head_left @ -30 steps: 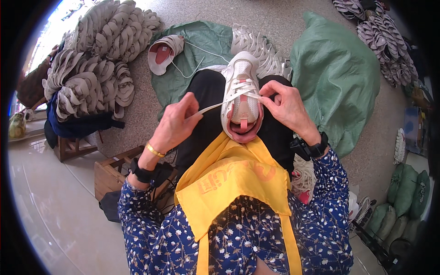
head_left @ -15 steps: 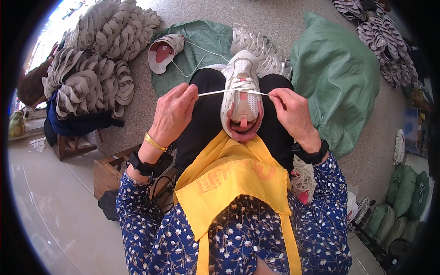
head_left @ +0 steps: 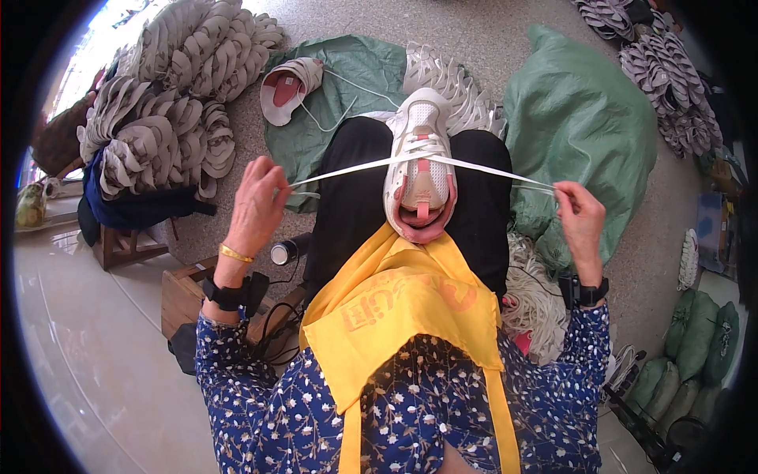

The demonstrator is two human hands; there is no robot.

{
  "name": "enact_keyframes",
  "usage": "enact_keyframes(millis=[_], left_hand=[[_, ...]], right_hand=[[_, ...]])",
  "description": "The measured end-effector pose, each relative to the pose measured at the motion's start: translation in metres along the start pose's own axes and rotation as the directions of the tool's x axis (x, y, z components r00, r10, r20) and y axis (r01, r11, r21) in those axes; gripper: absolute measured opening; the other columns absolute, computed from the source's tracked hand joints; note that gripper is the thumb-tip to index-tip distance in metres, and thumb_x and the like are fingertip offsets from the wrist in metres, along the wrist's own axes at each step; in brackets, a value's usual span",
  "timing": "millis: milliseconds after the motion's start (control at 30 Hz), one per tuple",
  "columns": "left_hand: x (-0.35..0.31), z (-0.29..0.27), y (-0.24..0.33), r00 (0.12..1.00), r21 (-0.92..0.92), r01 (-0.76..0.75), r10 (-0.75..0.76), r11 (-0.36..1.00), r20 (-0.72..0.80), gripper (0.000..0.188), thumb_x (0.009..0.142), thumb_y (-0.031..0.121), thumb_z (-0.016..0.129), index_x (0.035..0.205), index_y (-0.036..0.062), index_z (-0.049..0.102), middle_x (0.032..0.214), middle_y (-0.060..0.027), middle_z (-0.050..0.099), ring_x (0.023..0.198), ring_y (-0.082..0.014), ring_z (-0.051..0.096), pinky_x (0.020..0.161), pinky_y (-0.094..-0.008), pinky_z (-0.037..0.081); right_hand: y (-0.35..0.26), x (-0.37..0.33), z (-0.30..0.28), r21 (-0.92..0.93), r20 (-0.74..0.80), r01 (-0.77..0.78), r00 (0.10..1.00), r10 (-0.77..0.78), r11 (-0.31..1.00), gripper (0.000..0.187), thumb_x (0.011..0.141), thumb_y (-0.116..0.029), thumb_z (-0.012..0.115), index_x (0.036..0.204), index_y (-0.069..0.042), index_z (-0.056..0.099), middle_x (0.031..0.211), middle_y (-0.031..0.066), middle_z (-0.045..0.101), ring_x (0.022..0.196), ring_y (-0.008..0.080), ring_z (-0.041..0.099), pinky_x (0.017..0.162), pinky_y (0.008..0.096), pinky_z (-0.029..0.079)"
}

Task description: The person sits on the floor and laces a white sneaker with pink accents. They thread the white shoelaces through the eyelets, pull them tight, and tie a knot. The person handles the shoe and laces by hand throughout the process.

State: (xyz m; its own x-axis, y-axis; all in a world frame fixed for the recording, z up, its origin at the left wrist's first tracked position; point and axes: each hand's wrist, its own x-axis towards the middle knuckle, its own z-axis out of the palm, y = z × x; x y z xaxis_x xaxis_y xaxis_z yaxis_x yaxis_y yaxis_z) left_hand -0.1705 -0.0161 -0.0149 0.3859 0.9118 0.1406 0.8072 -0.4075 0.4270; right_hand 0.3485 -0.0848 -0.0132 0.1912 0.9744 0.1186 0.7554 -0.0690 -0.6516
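Observation:
A white and pink sneaker [head_left: 422, 134] rests between my knees, its heel opening toward me and its toe pointing away. White shoelace [head_left: 489, 171] runs through its upper eyelets, and both ends are stretched out sideways. My left hand [head_left: 259, 189] pinches one lace end out past my left knee. On the other side, the opposite end is pinched by my right hand [head_left: 580, 209], beyond my right knee. Both laces look taut. The yellow apron [head_left: 403, 292] on my lap touches the shoe's heel.
Another partly laced shoe [head_left: 290, 87] lies on a green sheet [head_left: 355, 67] ahead. Stacked shoe uppers [head_left: 170, 142] stand at left; a bulging green sack [head_left: 576, 134] at right. White lace bundles [head_left: 537, 304] lie beside my right thigh, and a wooden stool [head_left: 185, 292] sits at left.
Both hands have moved apart and slightly toward me, drawing longer lengths of lace out from the sneaker. The shoe itself stays between my knees.

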Motion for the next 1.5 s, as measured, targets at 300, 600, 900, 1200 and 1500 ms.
enact_keyframes(millis=[300,600,900,1200,1500], left_hand=[[-0.043,-0.025,-0.131,0.931,0.034,0.363,-0.364,0.931,0.012,0.013,0.088,0.004,0.07,0.088,-0.0005,0.058,0.067,-0.0101,0.054,0.061,-0.021,0.051,0.058,-0.0349,0.043],[-0.071,-0.053,-0.2,0.878,0.072,0.472,-0.462,0.878,-0.126,0.016,0.095,0.011,0.07,0.091,0.0009,0.058,0.069,-0.0024,0.054,0.064,-0.0117,0.047,0.059,-0.0295,0.044],[-0.062,-0.071,-0.209,0.865,0.164,0.5,-0.479,0.85,-0.15,0.016,0.094,0.01,0.071,0.092,0.0014,0.058,0.07,-0.0052,0.055,0.064,-0.0142,0.049,0.061,-0.0312,0.045],[-0.022,-0.078,-0.196,0.912,0.157,0.409,-0.395,0.899,-0.113,0.01,0.085,0.006,0.071,0.089,0.001,0.064,0.073,-0.0112,0.063,0.067,-0.0205,0.062,0.065,-0.0338,0.049],[0.005,-0.075,-0.125,0.878,-0.222,0.351,-0.402,0.91,-0.259,0.011,0.094,0.011,0.069,0.088,0.0021,0.069,0.072,-0.0016,0.066,0.064,-0.0077,0.057,0.058,-0.025,0.047]], right_hand=[[0.121,-0.017,-0.053,0.057,-0.073,-0.292,0.953,0.295,0.955,0.012,0.099,-0.005,0.066,0.108,0.0,0.071,0.085,0.0023,0.071,0.066,0.0075,0.065,0.059,0.0233,0.055],[0.172,-0.022,-0.065,-0.05,-0.033,-0.361,0.933,0.36,0.931,0.013,0.098,-0.001,0.062,0.107,0.001,0.071,0.083,0.0046,0.071,0.066,0.0109,0.067,0.061,0.0263,0.058],[0.188,-0.013,-0.071,-0.215,-0.031,-0.395,0.917,0.398,0.893,0.015,0.096,-0.012,0.066,0.094,0.002,0.07,0.074,0.0067,0.071,0.059,0.0135,0.068,0.053,0.0296,0.055],[0.153,0.01,-0.031,-0.06,0.367,-0.509,0.789,0.493,0.859,0.017,0.099,-0.014,0.068,0.092,0.001,0.07,0.075,0.006,0.07,0.062,0.013,0.069,0.056,0.0271,0.058],[0.014,0.047,-0.036,0.88,0.03,-0.237,0.893,0.448,0.413,0.024,0.103,-0.012,0.063,0.121,0.004,0.067,0.105,0.0109,0.074,0.089,0.0119,0.071,0.082,0.023,0.059]])
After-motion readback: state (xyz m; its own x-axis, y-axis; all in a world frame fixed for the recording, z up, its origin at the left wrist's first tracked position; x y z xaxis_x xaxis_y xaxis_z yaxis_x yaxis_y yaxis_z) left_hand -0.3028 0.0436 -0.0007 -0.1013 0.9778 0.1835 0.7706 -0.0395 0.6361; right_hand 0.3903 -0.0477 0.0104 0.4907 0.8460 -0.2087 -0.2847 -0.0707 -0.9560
